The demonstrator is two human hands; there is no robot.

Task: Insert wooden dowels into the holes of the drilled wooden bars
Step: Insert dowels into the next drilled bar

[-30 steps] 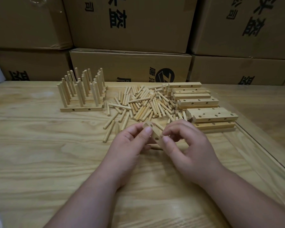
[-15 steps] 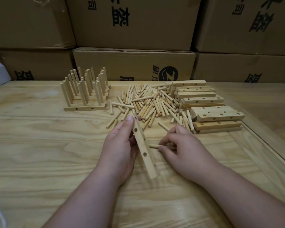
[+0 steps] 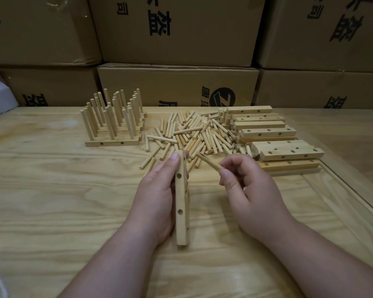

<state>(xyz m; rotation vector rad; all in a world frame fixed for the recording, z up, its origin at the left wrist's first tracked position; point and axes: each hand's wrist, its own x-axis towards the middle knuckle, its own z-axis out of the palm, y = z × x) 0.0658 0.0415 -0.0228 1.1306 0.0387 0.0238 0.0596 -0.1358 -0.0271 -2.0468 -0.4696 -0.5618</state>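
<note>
Handling, drilled bar: the drilled wooden bar (image 3: 182,198) looks light and rigid, with flat faces that give a sure hold; gripping along its long sides keeps the holes on top free, which is where the left hand (image 3: 157,196) has it.
Handling, dowel: the wooden dowel (image 3: 209,161) seems light, stiff and smooth, so it could roll or slip in a loose pinch; taking it near one end leaves the other end free to enter a hole.
Left hand pose: palm turned inward, fingers (image 3: 174,158) wrapped along the bar's left side, holding it lengthwise away from the body, near end low over the worktop (image 3: 52,201).
Right hand pose: the right hand (image 3: 243,186) is raised just beside the bar, thumb and fingertips pinching the dowel's near end, the dowel slanting up and left toward the bar's far end.
Where things are: bar and dowel are close but apart; no dowel sits in this bar yet.
Supplies: loose dowels (image 3: 194,134) lie heaped behind the hands, undone drilled bars (image 3: 271,134) stacked to their right, finished bars with upright dowels (image 3: 114,119) to their left.
Backdrop: cardboard boxes (image 3: 177,29) are stacked behind.
</note>
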